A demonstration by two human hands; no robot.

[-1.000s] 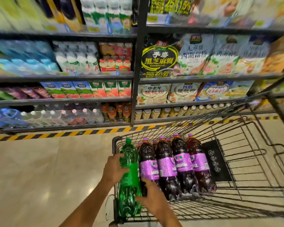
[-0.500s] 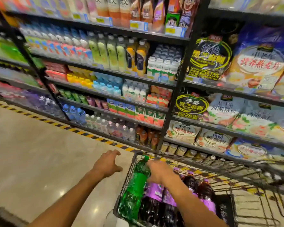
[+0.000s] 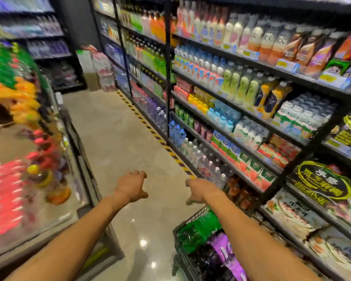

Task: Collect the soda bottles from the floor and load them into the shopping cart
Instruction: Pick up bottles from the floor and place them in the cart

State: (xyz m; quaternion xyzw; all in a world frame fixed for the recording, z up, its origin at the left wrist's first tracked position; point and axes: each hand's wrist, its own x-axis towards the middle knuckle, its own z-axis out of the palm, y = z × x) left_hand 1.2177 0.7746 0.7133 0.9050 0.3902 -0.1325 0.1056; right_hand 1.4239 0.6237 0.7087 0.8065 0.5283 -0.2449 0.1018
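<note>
Beige polished floor tile [image 3: 118,138] shows beneath my left hand [image 3: 133,186] and right hand [image 3: 201,190], both stretched out ahead with fingers loosely spread, gripping nothing; I judge they are free to reach for another bottle. Just under my right forearm sits the black wire shopping cart [image 3: 192,217]. In it the green plastic soda bottle [image 3: 199,228] lies on its side at the rim, touching the dark soda bottles with purple labels [image 3: 221,254], probably packed tight so nothing rolls. Further out, a yellow-and-black striped tape line [image 3: 150,130] runs along the stocked drink shelves [image 3: 241,94] on my right; the left display is too blurred to read
</note>
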